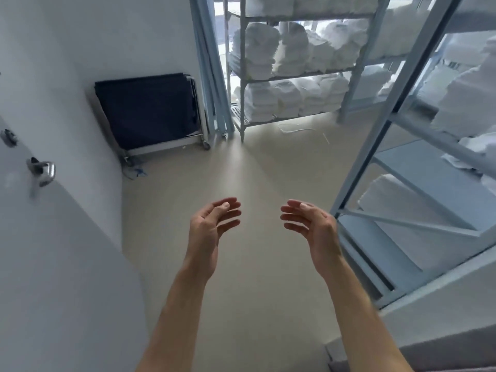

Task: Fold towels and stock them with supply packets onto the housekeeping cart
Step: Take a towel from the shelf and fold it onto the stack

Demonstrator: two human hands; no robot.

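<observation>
above the bare floor (241,170) both hands, left (208,226) and right (311,224), hang wide and hold nothing, folded towels (290,100) lying far ahead rightward, nearer the right hand.

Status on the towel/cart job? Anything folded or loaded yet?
Done: nothing visible from this task; folded white towels sit stacked on the wire shelving. In hand: nothing; left hand and right hand are open and empty above the floor. Left: all of it. No supply packets are in view, and a dark folded cart leans against the wall.
</observation>
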